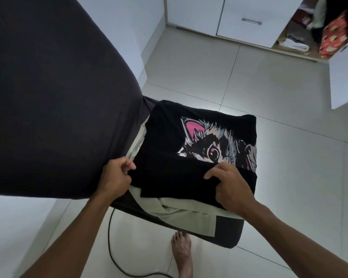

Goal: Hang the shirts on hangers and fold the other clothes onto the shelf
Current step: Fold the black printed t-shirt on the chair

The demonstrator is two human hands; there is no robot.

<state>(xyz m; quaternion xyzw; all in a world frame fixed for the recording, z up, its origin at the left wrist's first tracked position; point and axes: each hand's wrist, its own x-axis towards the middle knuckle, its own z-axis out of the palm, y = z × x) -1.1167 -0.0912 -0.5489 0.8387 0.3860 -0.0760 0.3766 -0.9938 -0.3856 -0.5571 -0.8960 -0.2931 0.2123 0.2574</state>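
We see our own two arms reaching in from the bottom edge, both bare from the frame edge to the wrist, with no sleeve on either forearm. Our left hand (117, 175) carries no ring, watch or band that we can make out, and our right hand (232, 187) is just as plain, with nothing at the wrist. Below, between the arms, one bare foot (182, 251) shows, without sock or shoe, its toes visible. Nothing else of our body or clothing falls within the view.
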